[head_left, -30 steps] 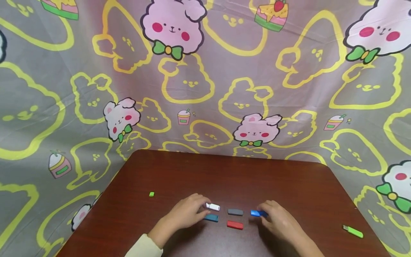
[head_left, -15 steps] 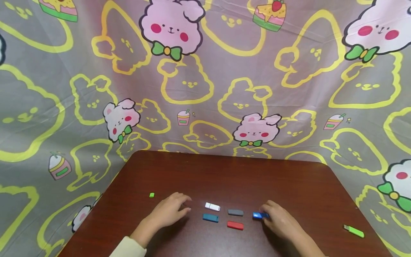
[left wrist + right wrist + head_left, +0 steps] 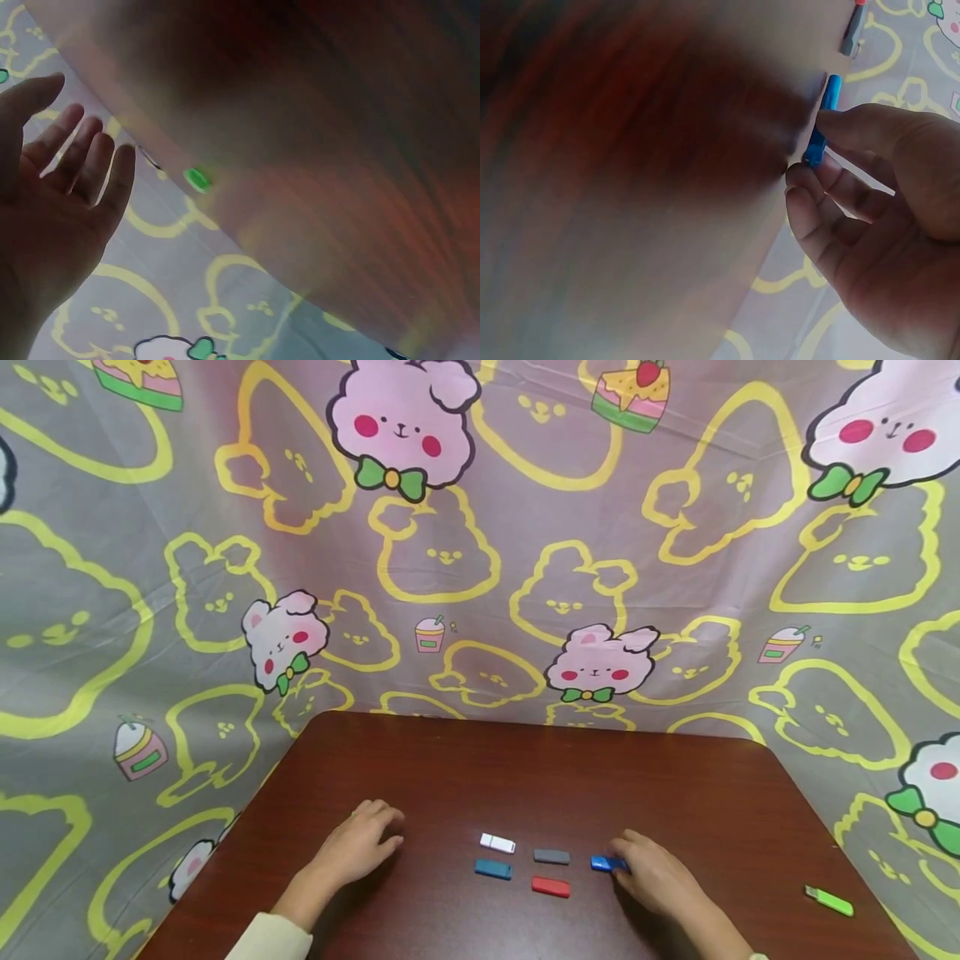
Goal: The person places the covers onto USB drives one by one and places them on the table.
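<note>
In the head view my right hand (image 3: 654, 872) pinches the end of a blue USB stick (image 3: 606, 863) at the table's right-middle. The right wrist view shows the thumb and fingertips on this blue USB stick (image 3: 831, 94). My left hand (image 3: 352, 843) is on the left, fingers loosely bent, holding nothing. A small bright green cap (image 3: 198, 180) lies on the table in the left wrist view; the left hand hides it in the head view. Between the hands lie a white USB stick (image 3: 497, 843), a teal one (image 3: 493, 869), a grey one (image 3: 552, 857) and a red one (image 3: 551, 887).
A bright green USB stick (image 3: 830, 902) with its metal plug bare lies near the table's right edge. The brown table (image 3: 465, 768) has rounded far corners. A grey cartoon-print cloth (image 3: 487, 527) hangs behind it and along both sides.
The left hand has moved left, away from the white and teal sticks, and now covers the green cap. The right hand has shifted slightly right with the blue stick, then stayed put.
</note>
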Demonstrator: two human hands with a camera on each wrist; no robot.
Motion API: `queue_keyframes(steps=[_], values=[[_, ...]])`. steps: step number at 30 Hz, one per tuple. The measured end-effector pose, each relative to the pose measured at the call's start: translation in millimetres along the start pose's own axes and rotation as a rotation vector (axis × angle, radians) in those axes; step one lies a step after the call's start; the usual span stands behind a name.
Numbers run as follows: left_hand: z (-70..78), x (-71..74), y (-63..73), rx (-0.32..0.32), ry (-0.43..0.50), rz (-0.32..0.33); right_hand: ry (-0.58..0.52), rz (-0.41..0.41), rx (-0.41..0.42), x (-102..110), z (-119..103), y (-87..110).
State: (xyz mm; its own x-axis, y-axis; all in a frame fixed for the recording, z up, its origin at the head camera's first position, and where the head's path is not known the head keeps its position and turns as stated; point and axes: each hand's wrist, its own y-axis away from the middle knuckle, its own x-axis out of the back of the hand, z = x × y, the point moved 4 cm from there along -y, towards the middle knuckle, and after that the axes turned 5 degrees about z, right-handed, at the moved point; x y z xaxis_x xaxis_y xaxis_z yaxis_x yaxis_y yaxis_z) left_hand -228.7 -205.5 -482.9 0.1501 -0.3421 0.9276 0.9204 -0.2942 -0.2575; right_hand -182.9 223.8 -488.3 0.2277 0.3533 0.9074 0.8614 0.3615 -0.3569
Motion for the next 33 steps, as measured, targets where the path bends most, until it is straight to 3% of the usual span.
queue_keyframes(steps=[8,15,23,28,33], values=[[-25.8,6.3,-4.0,0.061,-0.043,0.059,0.059,-0.008,0.006,-2.3,0.0,0.1],[-49.0,2.5,-2.8,0.151,-0.034,0.013,0.053,-0.018,0.001,-5.2,0.0,0.0],[-61.6,1.1,-2.3,0.188,-0.041,-0.025,0.028,-0.015,-0.003,-2.0,0.6,1.5],[-65.3,1.5,-2.8,0.201,-0.044,-0.043,0.015,-0.062,-0.115,9.2,16.2,7.5],[-65.8,2.5,-5.2,0.194,-0.054,-0.039,0.047,-0.111,-0.200,25.8,46.4,20.8]])
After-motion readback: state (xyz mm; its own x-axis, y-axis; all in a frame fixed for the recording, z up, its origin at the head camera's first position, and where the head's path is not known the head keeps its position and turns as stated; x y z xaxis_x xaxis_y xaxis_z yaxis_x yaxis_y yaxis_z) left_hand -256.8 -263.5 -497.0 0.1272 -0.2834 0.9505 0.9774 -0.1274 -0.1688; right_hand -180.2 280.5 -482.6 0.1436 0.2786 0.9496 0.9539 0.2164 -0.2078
